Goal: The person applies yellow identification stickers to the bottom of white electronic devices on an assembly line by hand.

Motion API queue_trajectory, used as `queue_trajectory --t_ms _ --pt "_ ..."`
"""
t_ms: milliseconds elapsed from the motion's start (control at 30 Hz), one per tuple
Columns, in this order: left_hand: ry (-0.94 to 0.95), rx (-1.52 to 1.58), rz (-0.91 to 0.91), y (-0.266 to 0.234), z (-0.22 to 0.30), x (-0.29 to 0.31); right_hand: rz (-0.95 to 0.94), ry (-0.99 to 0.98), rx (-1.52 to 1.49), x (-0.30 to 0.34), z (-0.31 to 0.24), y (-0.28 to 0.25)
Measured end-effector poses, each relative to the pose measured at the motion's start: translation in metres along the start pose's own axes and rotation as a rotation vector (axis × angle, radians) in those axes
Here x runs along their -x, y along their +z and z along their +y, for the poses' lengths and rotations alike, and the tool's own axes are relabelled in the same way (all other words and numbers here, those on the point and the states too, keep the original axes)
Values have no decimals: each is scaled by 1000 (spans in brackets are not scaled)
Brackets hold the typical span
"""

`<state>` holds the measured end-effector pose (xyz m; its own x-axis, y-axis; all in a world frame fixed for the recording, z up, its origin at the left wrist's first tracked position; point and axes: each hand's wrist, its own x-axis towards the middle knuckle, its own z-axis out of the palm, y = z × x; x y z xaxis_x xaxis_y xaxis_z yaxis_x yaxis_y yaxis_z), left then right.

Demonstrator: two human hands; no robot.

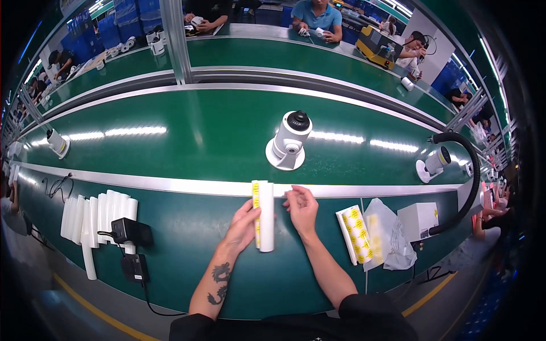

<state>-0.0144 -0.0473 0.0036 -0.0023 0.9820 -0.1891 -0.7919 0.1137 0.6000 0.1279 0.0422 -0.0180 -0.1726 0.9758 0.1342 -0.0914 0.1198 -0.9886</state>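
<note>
My left hand grips a rolled sheet of stickers, white with a strip of yellow printed labels along its left side. The roll stands lengthwise over the near bench, its far end by the metal rail. Just right of it, my right hand is raised with loosely curled fingers, apart from the roll and with nothing visible in it. Beyond the rail, a white camera-like device with a black dome top and round base stands on the green belt.
Several white rolls lie at left beside black power adapters. At right are a yellow-dotted sticker roll, clear plastic film, a white box and a black flexible arm. More devices stand on the belt; people work beyond.
</note>
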Motion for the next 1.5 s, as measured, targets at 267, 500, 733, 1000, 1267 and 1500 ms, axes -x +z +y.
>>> queue_trajectory --t_ms 267,500,733,1000,1267,1500 --pt "56 -11 84 16 -14 -19 -192 28 -159 4 -6 2" --pt "88 55 45 15 -8 -23 -363 -41 -104 1 -8 0" --pt "129 26 146 12 -8 -21 -498 -84 28 7 -18 5" --pt "146 -28 109 7 -10 -21 -414 3 -31 7 -20 8" --pt "100 -96 131 -2 -15 -22 -407 7 -19 8 -1 8" --pt "59 -43 91 16 -16 -27 -395 14 -4 5 -14 -6"
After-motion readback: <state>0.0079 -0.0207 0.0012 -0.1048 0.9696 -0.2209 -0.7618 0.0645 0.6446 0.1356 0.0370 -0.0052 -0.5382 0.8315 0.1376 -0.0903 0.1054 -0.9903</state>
